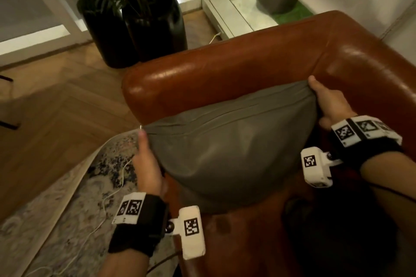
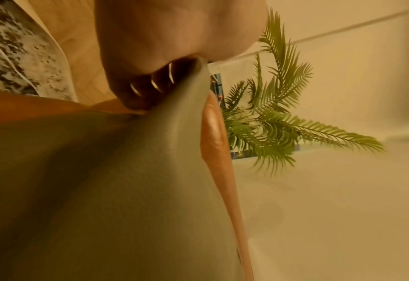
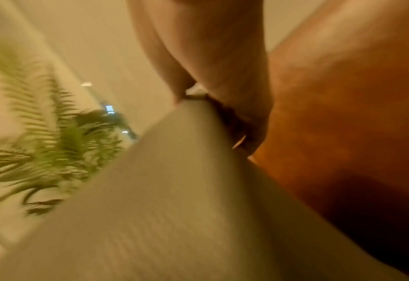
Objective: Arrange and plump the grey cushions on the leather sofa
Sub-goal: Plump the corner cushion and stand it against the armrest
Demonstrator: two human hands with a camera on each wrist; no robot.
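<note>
**One cushion in hand, held by its top corners at the sofa arm**

Only one grey cushion (image 1: pixel 227 150) shows in these views, so how many are left to arrange cannot be told. It hangs or stands over the seat of the brown leather sofa (image 1: pixel 225 67), close against the armrest, with its top edge stretched between both hands and its body sagging full and rounded below. Whether its bottom edge rests on the seat or hangs just above is hidden by its own bulk. To my eye the job is in its early or middle part: this cushion looks to be in the middle of a shake or a plumping, and it is not yet set down squarely against the back or arm. Settling it in place looks like what remains for this one.

The left hand (image 1: pixel 147 168) pinches the left top corner, thumb laid along the front of the fabric; the left wrist view shows the fingers curled tight behind the cloth. The right hand (image 1: pixel 328 103) grips the right top corner the same way, thumb on top and fingers folded round the fabric, beside the sofa back. Both grips are narrow and closed on cloth

A potted palm (image 1: pixel 144 7) stands on the wooden floor behind the arm, and a patterned rug (image 1: pixel 67 198) lies to the left
</note>
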